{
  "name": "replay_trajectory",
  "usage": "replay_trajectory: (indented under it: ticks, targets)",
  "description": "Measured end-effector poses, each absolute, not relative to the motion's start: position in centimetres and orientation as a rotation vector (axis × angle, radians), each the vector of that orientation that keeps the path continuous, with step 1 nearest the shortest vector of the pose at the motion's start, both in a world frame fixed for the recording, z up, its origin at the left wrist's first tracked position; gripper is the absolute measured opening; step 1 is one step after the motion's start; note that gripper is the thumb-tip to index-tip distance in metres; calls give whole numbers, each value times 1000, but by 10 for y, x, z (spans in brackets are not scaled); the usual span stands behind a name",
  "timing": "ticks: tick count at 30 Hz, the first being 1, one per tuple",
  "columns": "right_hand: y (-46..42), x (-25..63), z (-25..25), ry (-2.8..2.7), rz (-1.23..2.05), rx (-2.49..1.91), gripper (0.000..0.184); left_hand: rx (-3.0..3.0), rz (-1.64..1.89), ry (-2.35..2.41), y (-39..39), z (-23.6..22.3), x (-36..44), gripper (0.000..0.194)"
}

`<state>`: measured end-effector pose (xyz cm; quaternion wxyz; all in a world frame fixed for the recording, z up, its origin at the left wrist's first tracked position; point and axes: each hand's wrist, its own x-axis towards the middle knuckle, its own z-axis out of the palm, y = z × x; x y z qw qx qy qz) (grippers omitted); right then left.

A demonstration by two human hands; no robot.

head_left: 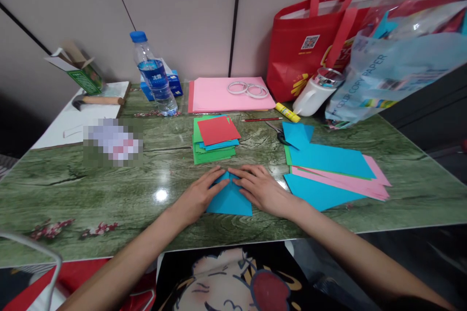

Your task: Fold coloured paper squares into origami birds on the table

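Here, blue paper was pressed, ungripped, under left hand and right hand, fingers loosely parted; edges were best kept aligned

At the lower centre of the frame, the left hand and right hand rest with fingers extended over the upper part of a blue sheet on the green worktop. Just above sits a stack of coloured squares, a red one on top. Blue and pink paper pieces spread at centre right, near scissors. A bottle and a hammer occupy the upper left.
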<state>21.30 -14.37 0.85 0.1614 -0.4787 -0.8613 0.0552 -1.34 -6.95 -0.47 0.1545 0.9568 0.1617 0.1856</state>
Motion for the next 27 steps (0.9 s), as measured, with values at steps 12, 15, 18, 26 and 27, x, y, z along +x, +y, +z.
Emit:
replay_trajectory:
  ticks: [12,15,18,26,27]
  targets:
    - [-144,214,7,-2455,162,-1365,25,2882,540,331,-68,-6,-12,39]
    - [-144,214,7,-2456,162,-1367,25,2881,518,324,-68,-6,-13,42]
    - [-144,214,6,-2454,160,-1371,26,2891,531,307,-69,-6,-12,44]
    - [-144,214,6,-2458,159,-1376,25,2985,478,293,-71,-3,-11,38]
    - [-144,214,6,-2456,162,-1376,25,2983,478,303,-71,-3,-11,38]
